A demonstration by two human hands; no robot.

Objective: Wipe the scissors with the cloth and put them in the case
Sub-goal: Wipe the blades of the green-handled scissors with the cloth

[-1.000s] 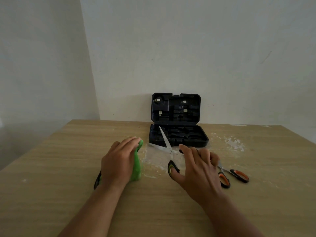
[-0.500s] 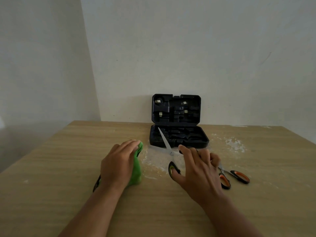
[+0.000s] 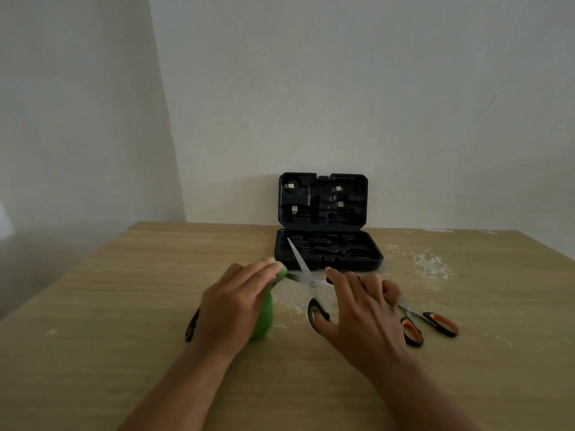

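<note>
A pair of green-and-black-handled scissors lies spread open on the wooden table, one blade pointing up over the front of the open black case. My right hand rests flat over its handles with fingers spread and the thumb beside the handle loop. My left hand presses a bunched green cloth against the table at the tip of the scissors' other blade. The fingers on the cloth are straight.
Orange-handled scissors lie just right of my right hand. A black handle-like part sticks out from under my left wrist. White dusty smears mark the table right of the case. The case lid leans against the wall.
My left hand has slid the cloth to the right, onto the left blade, covering most of it. My right hand and the scissors stay in place.
</note>
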